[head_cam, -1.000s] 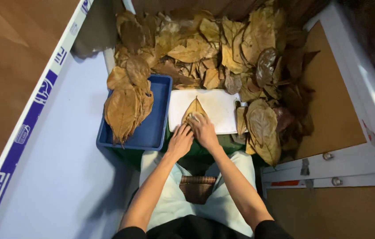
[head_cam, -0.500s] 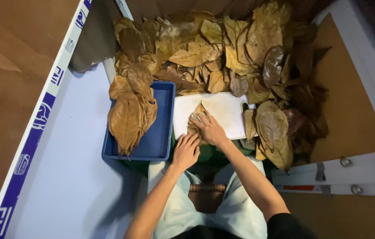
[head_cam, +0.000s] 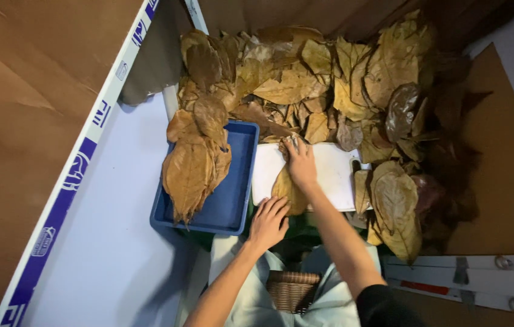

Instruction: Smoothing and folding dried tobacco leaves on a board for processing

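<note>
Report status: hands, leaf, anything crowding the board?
Right hand flat on dried leaf on white board. Left hand open at board's near edge, touching the leaf. Leaf pile crowds far edge; blue tray alongside.

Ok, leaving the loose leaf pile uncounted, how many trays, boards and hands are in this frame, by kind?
Blue tray: 1
White board: 1
Hands: 2, the left hand and the right hand
Total: 4
The dried brown leaves overlap too much to count.
</note>
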